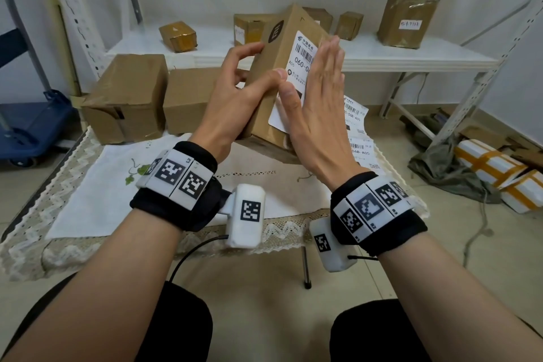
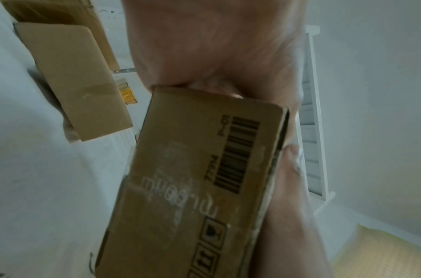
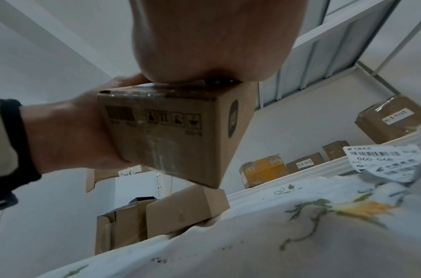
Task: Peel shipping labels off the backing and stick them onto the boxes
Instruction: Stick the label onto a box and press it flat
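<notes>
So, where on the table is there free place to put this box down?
The tablecloth in front of the two brown boxes lies bare, left of the held box. The right edge is crowded with loose shipping labels. The back shelf has a bare stretch in front of its right boxes.

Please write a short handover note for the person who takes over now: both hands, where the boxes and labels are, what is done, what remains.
Left hand: grips the held cardboard box, tilted above the tablecloth.
Right hand: open, flat, pressing the shipping label onto that box.
Done: this label is on the box; its lower corner may need smoothing.
Left: more labels lie on the cloth at right; two brown boxes wait behind it.
</notes>
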`<state>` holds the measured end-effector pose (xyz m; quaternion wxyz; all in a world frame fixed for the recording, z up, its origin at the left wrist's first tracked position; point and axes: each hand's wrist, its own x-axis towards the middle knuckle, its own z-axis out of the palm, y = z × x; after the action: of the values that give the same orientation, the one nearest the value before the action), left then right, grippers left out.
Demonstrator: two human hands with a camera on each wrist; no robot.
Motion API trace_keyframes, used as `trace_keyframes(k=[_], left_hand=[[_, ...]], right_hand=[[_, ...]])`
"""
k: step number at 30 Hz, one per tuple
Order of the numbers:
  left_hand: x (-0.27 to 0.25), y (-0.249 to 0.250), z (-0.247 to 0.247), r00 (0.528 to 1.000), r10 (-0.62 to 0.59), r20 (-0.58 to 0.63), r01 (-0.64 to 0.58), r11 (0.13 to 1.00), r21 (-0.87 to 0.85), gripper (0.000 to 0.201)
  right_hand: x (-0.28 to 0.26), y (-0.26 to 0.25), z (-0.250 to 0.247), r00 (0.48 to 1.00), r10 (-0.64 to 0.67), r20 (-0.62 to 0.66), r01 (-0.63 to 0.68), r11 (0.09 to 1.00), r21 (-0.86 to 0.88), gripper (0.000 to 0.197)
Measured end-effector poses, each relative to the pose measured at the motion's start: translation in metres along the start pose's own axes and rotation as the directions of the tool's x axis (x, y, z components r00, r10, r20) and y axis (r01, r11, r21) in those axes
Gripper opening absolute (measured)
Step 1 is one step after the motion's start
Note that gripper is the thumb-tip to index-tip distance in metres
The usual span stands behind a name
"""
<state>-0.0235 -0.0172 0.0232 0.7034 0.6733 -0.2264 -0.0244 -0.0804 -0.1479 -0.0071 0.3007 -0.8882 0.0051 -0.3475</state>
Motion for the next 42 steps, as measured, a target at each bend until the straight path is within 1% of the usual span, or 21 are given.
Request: trace_keyframes(k=[3, 5, 8, 11, 15, 17, 21, 23, 27, 30, 34, 37, 39, 42], left_hand=[[0.001, 0.001, -0.005, 1.0, -0.01, -0.017, 0.009, 1.0, -0.02, 0.055], [0.001, 0.002, -0.007, 1.0, -0.017, -0.023, 0.016, 1.0, -0.02, 0.057], [0.001, 0.002, -0.008, 0.999, -0.027, -0.021, 0.027, 0.999, -0.022, 0.055], [0.001, 0.001, -0.007, 1.0, -0.024, -0.01, 0.024, 1.0, 0.015, 0.054], [-0.001, -0.002, -0.001, 1.0, -0.014, 0.016, 0.013, 0.999, 0.043, 0.053], [-0.002, -0.002, 0.002, 1.0, -0.007, 0.016, 0.006, 0.999, 0.038, 0.053], [0.0, -0.002, 0.006, 0.999, 0.011, -0.052, -0.012, 0.999, -0.03, 0.055], [0.001, -0.001, 0.004, 0.996, -0.004, -0.093, -0.005, 0.996, -0.091, 0.057], [0.003, 0.001, -0.003, 0.987, -0.036, -0.155, 0.007, 0.983, -0.186, 0.058], [0.002, 0.0, -0.005, 0.985, -0.045, -0.169, 0.012, 0.981, -0.194, 0.059], [0.002, -0.001, -0.006, 0.976, -0.069, -0.205, 0.03, 0.982, -0.187, 0.057], [0.003, 0.002, -0.011, 0.971, -0.104, -0.215, 0.052, 0.971, -0.235, 0.054], [0.002, 0.003, -0.012, 0.976, -0.108, -0.19, 0.066, 0.975, -0.213, 0.053], [-0.001, 0.003, -0.009, 0.987, -0.099, -0.13, 0.079, 0.985, -0.153, 0.053]], right_hand=[[0.002, 0.004, -0.001, 1.0, 0.015, 0.011, -0.015, 1.0, 0.003, 0.094], [0.003, 0.009, -0.001, 0.999, 0.043, 0.02, -0.043, 0.999, 0.005, 0.094], [0.005, 0.016, -0.004, 0.995, 0.092, 0.034, -0.092, 0.996, 0.004, 0.093], [0.008, 0.018, -0.01, 0.991, 0.13, 0.018, -0.13, 0.991, 0.028, 0.093], [0.01, 0.011, -0.016, 0.997, 0.079, -0.02, -0.078, 0.996, 0.054, 0.093], [0.006, 0.006, -0.012, 0.999, 0.051, -0.002, -0.05, 0.998, 0.041, 0.092], [-0.001, 0.003, 0.001, 0.998, 0.022, 0.055, -0.023, 1.0, 0.012, 0.092], [0.0, 0.004, 0.006, 0.997, 0.018, 0.076, -0.018, 1.0, 0.003, 0.09], [-0.001, 0.006, 0.011, 0.994, -0.003, 0.105, 0.004, 1.0, -0.007, 0.081], [-0.001, 0.006, 0.012, 0.991, 0.002, 0.137, -0.003, 1.0, 0.007, 0.08], [-0.003, 0.008, 0.011, 0.981, 0.015, 0.193, -0.017, 1.0, 0.008, 0.086], [-0.001, 0.009, 0.006, 0.986, 0.054, 0.16, -0.062, 0.997, 0.044, 0.084], [0.002, 0.009, 0.0, 0.991, 0.079, 0.109, -0.087, 0.994, 0.072, 0.085], [0.006, 0.01, -0.007, 0.995, 0.08, 0.056, -0.084, 0.993, 0.077, 0.093]])
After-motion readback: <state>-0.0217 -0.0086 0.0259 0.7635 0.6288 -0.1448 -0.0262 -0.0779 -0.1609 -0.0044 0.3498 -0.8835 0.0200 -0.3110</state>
